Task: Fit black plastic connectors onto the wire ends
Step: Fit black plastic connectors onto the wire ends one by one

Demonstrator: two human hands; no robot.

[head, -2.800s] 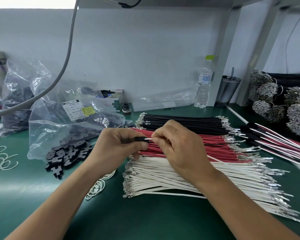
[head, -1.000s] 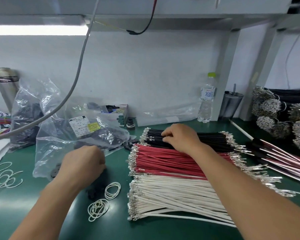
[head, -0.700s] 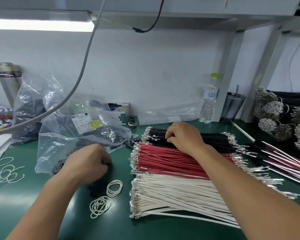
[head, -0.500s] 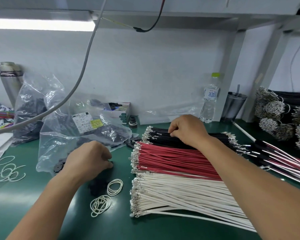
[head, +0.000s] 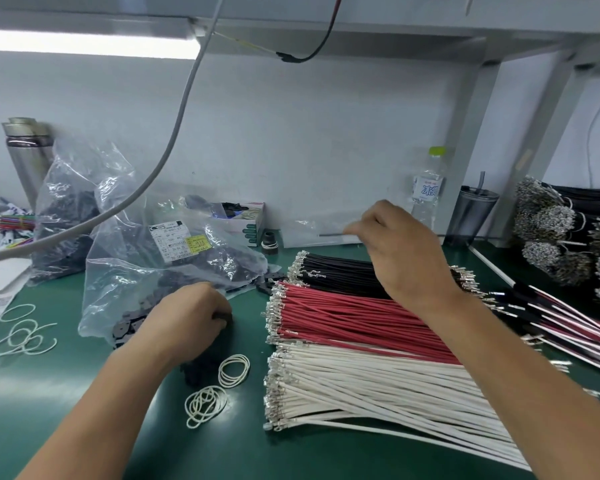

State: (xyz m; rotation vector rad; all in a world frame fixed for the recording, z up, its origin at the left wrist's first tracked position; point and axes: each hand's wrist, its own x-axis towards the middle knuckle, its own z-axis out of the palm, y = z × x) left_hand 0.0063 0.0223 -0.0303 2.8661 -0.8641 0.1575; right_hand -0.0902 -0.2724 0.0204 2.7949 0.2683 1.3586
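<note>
**Wire raised at right, connector low at left**

Right hand [head: 400, 249] lifted above the black wire stack [head: 340, 277], fingers pinched on a single thin wire [head: 331, 233] blurred by motion, colour hard to tell. Long axis of that wire roughly level, free tip aimed leftward toward the clear bag [head: 153, 258]. Left hand [head: 191, 315] down on the green tabletop [head: 84, 410], curled over the loose black connectors [head: 127, 329] spilling from the bag's mouth; something dark at the fingertips, probably one connector, though not certain. Hands well apart: wire up and to the right, connector low and to the left. Red wires [head: 343, 317] and white wires [head: 361, 382] lying between and nearer, terminals facing left. Likely next: bringing both together mid-way, connector opening turned rightward to meet the incoming tip along that same level line. Risk: tip misaligned on entry.
</note>
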